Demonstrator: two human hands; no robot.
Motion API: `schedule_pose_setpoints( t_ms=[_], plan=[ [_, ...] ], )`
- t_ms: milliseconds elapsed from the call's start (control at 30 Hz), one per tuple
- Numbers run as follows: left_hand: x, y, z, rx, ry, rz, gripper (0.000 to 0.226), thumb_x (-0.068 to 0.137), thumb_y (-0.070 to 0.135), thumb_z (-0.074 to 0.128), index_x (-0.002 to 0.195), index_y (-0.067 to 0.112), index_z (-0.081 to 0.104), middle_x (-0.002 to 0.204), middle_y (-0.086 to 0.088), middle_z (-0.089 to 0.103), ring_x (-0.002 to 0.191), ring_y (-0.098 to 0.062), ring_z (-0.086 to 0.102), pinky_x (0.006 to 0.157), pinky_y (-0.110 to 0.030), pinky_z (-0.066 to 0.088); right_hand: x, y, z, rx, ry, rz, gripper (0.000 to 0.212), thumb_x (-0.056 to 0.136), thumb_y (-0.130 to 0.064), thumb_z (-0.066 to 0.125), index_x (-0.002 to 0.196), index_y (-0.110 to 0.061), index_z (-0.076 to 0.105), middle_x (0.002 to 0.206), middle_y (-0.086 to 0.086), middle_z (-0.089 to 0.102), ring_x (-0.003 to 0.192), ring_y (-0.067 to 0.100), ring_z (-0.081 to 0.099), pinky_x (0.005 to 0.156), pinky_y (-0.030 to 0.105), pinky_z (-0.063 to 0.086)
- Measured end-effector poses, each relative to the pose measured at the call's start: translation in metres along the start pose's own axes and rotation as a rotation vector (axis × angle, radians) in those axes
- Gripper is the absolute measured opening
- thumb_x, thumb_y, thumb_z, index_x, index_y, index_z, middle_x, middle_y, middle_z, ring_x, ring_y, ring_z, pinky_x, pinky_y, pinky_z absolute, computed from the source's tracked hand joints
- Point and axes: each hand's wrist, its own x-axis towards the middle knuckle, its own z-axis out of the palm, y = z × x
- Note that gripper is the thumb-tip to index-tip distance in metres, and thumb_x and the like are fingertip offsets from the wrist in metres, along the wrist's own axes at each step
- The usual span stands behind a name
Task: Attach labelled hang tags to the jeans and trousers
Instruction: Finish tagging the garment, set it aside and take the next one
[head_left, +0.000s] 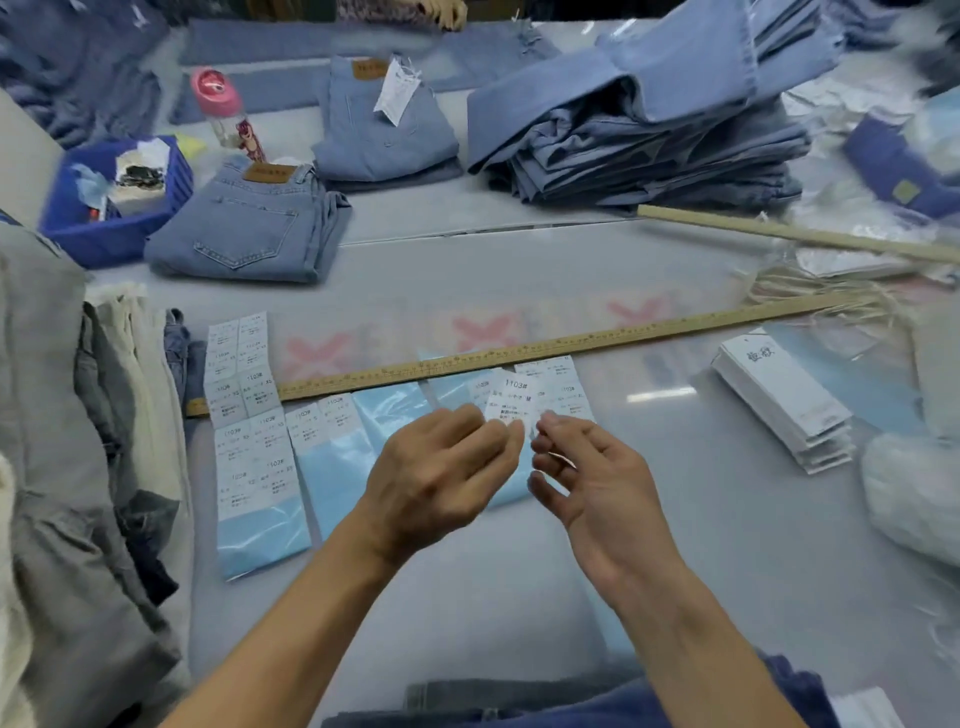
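Note:
My left hand (441, 478) pinches a small white size label (511, 400) printed "1103#" between thumb and fingertips, lifted above the label sheets. My right hand (587, 473) hovers just right of it, fingers curled and apart, holding nothing that I can make out. Blue-backed sheets of labels (254, 457) lie in a row below a long wooden ruler (519, 353). A stack of white hang tags (784, 400) rests at the right. Folded jeans (254, 228) lie at the far left; another folded pair (384, 130) behind carries a white tag.
A tall pile of blue jeans (649, 135) fills the back right. A blue bin (109, 197) and a pink-capped bottle (228, 114) stand back left. Grey and cream trousers (78, 441) are heaped at my left. A second wooden stick (779, 231) and strings lie right.

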Motion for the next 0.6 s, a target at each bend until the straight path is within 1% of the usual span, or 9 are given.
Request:
schedule_pose_setpoints(
  t_ms=[100,167,233,300,367,467,500,600],
  plan=[
    [0.018,0.021,-0.002,-0.046,-0.008,0.081,0.005,0.089,-0.002,0.073,0.088,-0.004,0.078,0.072,-0.01,0.065,0.059,-0.022,0.053,0.047,-0.033,0.042,-0.017,-0.006,-0.019,-0.107,0.049,-0.037,0.01,0.093,-0.016,0.068,0.092,-0.009,0.075,0.09,0.011,0.072,0.081,0.016,0.062,0.074,0.03,0.056],
    [0.03,0.037,0.001,-0.081,-0.01,0.134,0.005,0.089,-0.001,0.074,0.087,-0.003,0.078,0.074,-0.01,0.066,0.06,-0.022,0.054,0.048,-0.032,0.042,-0.028,-0.011,-0.034,-0.107,0.067,-0.05,0.015,0.095,-0.019,0.064,0.095,-0.009,0.076,0.099,0.016,0.073,0.083,0.017,0.063,0.077,0.033,0.055],
    [0.042,0.053,0.007,-0.107,-0.01,0.182,0.004,0.088,-0.002,0.074,0.087,-0.003,0.078,0.074,-0.009,0.067,0.06,-0.021,0.055,0.048,-0.031,0.043,-0.038,-0.016,-0.052,-0.06,0.114,-0.06,0.021,0.098,-0.022,0.061,0.094,-0.009,0.077,0.102,0.02,0.072,0.084,0.019,0.064,0.08,0.037,0.057],
    [0.054,0.068,0.014,-0.133,-0.008,0.223,0.005,0.088,-0.002,0.073,0.086,-0.003,0.078,0.074,-0.009,0.067,0.06,-0.021,0.057,0.048,-0.03,0.043,-0.046,-0.02,-0.071,0.004,0.169,-0.076,0.024,0.1,-0.023,0.059,0.096,-0.008,0.077,0.101,0.021,0.072,0.085,0.022,0.066,0.084,0.041,0.059],
    [0.065,0.084,0.022,-0.154,-0.015,0.254,0.005,0.088,-0.001,0.074,0.086,-0.002,0.079,0.074,-0.009,0.067,0.061,-0.02,0.058,0.048,-0.029,0.043,-0.054,-0.025,-0.089,0.018,0.202,-0.098,0.022,0.099,-0.025,0.061,0.095,-0.011,0.078,0.099,0.017,0.073,0.086,0.022,0.068,0.085,0.041,0.061],
    [0.08,0.11,0.033,-0.176,-0.026,0.293,0.007,0.089,0.0,0.074,0.085,0.001,0.08,0.072,-0.007,0.067,0.059,-0.019,0.057,0.047,-0.028,0.043,-0.061,-0.033,-0.115,0.015,0.254,-0.13,0.02,0.097,-0.018,0.064,0.082,-0.018,0.077,0.092,0.013,0.073,0.084,0.021,0.066,0.086,0.043,0.061],
    [0.085,0.119,0.036,-0.183,-0.03,0.308,0.009,0.09,0.001,0.073,0.084,0.002,0.08,0.072,-0.006,0.067,0.059,-0.018,0.056,0.047,-0.027,0.042,-0.062,-0.035,-0.124,0.011,0.27,-0.14,0.021,0.097,-0.017,0.065,0.079,-0.019,0.076,0.089,0.012,0.073,0.083,0.021,0.066,0.085,0.042,0.061],
    [0.1,0.145,0.051,-0.22,-0.042,0.327,0.01,0.091,0.001,0.072,0.084,0.004,0.08,0.074,-0.006,0.068,0.061,-0.018,0.055,0.048,-0.026,0.041,-0.065,-0.041,-0.157,0.003,0.315,-0.186,0.024,0.095,-0.013,0.065,0.075,-0.021,0.074,0.084,0.008,0.072,0.078,0.016,0.064,0.076,0.032,0.057]
  ],
)
